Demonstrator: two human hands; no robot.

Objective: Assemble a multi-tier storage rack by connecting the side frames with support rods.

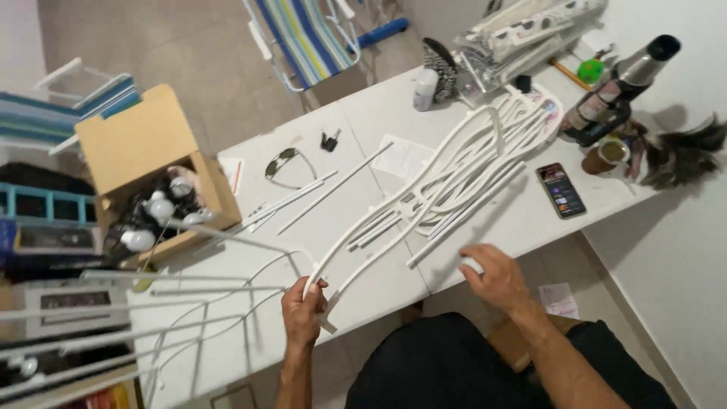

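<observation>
The person stands at the near edge of a white folding table (250,356), looking down on it. The left hand (303,312) is closed around the near end of a long curved white bar (394,201), which arcs away across the tabletop toward the far right. The right hand (492,276) hovers just over the table edge with its fingers loosely spread, holding nothing; it seems to rest near a small white piece, but I cannot tell whether it touches it.

The bar's far end runs into a heap of similar white curved bars (492,144) piled in the middle of the table. Straight white rods (310,193) lie beside the heap, more or less side by side, pointing toward the left hand.

On the left of the table sits an open cardboard box (144,144) with round white bulbs (140,240) and dark parts inside. Thin metal rods (151,299) stretch out from the left across that corner. A pair of sunglasses (282,163) and a small set of keys (329,140) lie farther back. To the right, a phone (561,190) lies flat with its screen lit, and behind it stands a dark bottle (621,87), tilted in view. A striped folding chair (307,38) stands on the floor beyond the table.
</observation>
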